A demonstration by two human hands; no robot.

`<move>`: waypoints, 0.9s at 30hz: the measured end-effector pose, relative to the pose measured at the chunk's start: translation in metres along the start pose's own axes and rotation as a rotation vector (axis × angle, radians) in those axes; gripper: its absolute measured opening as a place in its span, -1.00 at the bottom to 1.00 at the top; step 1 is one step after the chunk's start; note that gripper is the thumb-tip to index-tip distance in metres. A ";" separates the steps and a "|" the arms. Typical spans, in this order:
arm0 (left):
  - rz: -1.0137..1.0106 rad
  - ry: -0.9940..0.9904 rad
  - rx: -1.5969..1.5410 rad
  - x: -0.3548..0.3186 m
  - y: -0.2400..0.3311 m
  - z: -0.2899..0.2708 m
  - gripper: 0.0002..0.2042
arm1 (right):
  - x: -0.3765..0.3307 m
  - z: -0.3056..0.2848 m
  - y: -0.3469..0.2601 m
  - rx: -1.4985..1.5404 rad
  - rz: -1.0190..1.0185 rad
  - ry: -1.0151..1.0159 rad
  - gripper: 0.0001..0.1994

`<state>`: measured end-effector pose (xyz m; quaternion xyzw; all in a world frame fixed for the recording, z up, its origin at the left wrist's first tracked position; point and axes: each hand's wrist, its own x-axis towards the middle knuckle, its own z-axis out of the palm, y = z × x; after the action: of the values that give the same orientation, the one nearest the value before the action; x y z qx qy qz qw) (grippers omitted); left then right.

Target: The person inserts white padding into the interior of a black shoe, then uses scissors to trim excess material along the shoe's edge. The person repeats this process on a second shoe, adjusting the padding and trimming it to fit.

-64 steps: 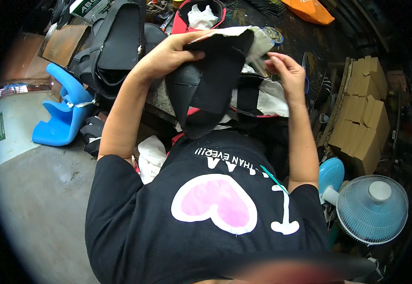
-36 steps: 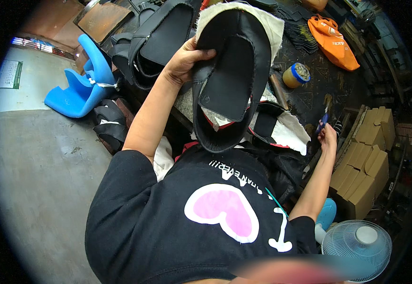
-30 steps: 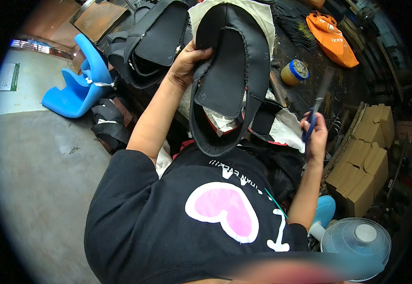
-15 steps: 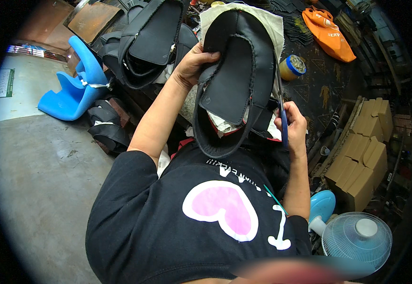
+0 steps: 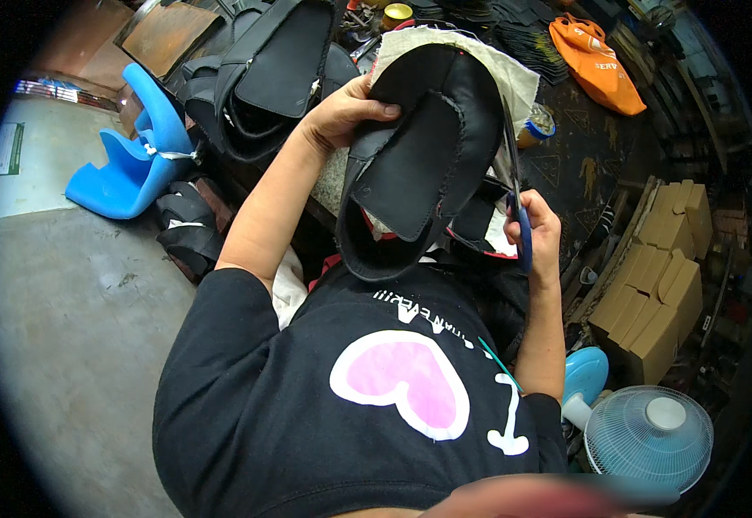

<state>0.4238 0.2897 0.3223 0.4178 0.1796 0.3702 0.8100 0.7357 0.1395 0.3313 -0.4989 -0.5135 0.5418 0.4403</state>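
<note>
A black shoe upper (image 5: 421, 173) with a stitched inset panel is held up in front of my chest. My left hand (image 5: 343, 110) grips its upper left side, thumb on top. Cream cloth (image 5: 514, 71) sticks out past the upper's far right edge. My right hand (image 5: 538, 231) is closed around the blue handles of a pair of scissors (image 5: 524, 235). The scissor blades point away from me along the upper's right side; whether they touch it I cannot tell. A red and white piece (image 5: 499, 235) lies below the upper, partly hidden.
More black uppers (image 5: 285, 73) are stacked at the left of the dark bench. A tub with a blue rim (image 5: 538, 125) stands behind the scissors, an orange bag (image 5: 596, 65) farther back. Cardboard boxes (image 5: 652, 285) and a fan (image 5: 650, 436) are at right, a blue foam piece (image 5: 134, 168) at left.
The upper has come lower and nearer to me and tilted, with the cream cloth now showing more at its right. My left hand has shifted slightly left; the scissors have moved a little.
</note>
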 end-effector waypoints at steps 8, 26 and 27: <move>-0.156 -0.034 0.231 -0.008 0.011 0.004 -0.48 | 0.006 -0.010 -0.004 -0.307 -0.168 -0.053 -0.66; -0.082 -0.012 -0.033 -0.027 -0.004 0.000 -0.55 | 0.007 0.007 0.006 -0.537 -0.144 -0.085 -0.56; -0.078 -0.023 -0.008 -0.025 -0.005 0.000 -0.54 | 0.008 0.008 0.005 -0.552 -0.173 -0.085 -0.57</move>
<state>0.4093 0.2687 0.3178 0.4116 0.1848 0.3341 0.8275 0.7272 0.1458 0.3254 -0.5310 -0.7001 0.3624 0.3106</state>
